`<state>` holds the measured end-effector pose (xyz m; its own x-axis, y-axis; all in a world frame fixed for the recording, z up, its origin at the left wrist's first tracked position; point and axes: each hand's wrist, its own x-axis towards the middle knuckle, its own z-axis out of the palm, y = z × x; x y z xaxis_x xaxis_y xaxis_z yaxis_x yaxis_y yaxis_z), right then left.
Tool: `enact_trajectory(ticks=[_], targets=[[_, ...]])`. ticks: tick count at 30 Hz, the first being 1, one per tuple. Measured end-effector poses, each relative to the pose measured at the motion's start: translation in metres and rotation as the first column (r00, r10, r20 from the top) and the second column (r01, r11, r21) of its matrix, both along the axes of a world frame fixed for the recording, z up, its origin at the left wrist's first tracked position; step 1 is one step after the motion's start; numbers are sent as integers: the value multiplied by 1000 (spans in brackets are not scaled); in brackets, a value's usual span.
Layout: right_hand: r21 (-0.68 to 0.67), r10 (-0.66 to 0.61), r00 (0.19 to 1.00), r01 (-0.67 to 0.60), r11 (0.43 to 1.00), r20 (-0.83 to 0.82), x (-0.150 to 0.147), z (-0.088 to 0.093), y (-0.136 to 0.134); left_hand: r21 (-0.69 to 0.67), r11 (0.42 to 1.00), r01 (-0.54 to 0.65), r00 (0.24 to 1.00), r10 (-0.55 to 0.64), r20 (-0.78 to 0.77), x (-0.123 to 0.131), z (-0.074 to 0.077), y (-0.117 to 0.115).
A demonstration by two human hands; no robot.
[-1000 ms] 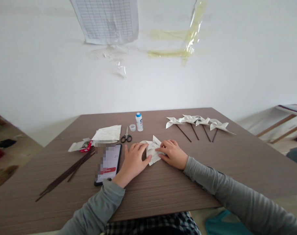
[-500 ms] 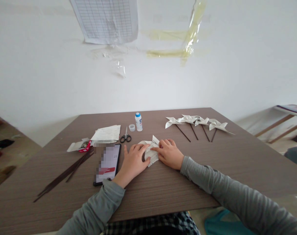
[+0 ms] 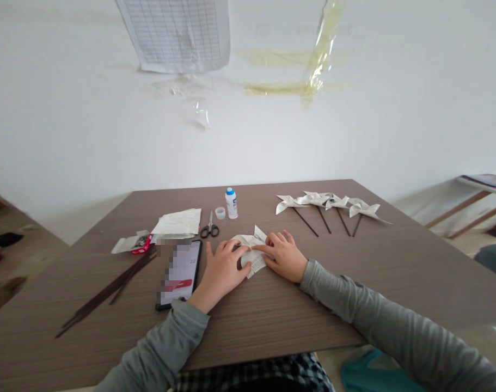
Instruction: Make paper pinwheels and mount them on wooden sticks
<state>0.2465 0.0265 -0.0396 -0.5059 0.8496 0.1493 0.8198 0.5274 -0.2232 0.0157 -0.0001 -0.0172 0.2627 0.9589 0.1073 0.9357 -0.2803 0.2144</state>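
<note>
A folded piece of printed paper [image 3: 256,263] lies on the table between my hands, with pointed corners sticking up. My left hand [image 3: 225,268] rests at its left side, fingers spread, thumb and index fingertips on the paper. From the right, my right hand [image 3: 285,257] presses an extended index finger on the paper's middle, its other fingers partly curled. Several paper pinwheels [image 3: 364,208] on dark sticks lie at the back right. Scissors [image 3: 209,230] and a white bottle with a blue cap [image 3: 232,203] are beyond my left hand.
On the brown table [image 3: 313,321], left of my hands, are a phone [image 3: 184,275], a paper stack [image 3: 176,223], a small red box [image 3: 141,244] and dark sticks [image 3: 104,293]. A small translucent cup [image 3: 220,213] stands near the bottle. The wall rises behind.
My left index finger has shifted slightly on the paper, towards the tip of my right index finger. Other objects have stayed where they were.
</note>
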Motion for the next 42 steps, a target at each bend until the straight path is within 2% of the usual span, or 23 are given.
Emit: enact_trajectory(ticks=[5,16,21,28,37,42], targets=[[2,-15,998,15,1000,-53,3,-4,2,-22,1000,9,1000,-9,-10,-1,3,0],[82,-13,998,8,997,61,-8,4,-2,-22,1000,5,1000,-5,17,1,3,1],[24,-34,999,34,999,-7,-3,-3,2,-36,999,-1,1000,2,15,1,3,0],[41,-34,991,40,998,-127,3,-12,5,-47,999,11,1000,-11,0,-1,7,0],[34,-59,998,60,998,-21,-3,-4,3,-28,999,20,1000,-19,16,-5,2,3],[15,-68,991,70,997,-112,1,-12,9,-73,997,36,999,-34,27,-8,5,2]])
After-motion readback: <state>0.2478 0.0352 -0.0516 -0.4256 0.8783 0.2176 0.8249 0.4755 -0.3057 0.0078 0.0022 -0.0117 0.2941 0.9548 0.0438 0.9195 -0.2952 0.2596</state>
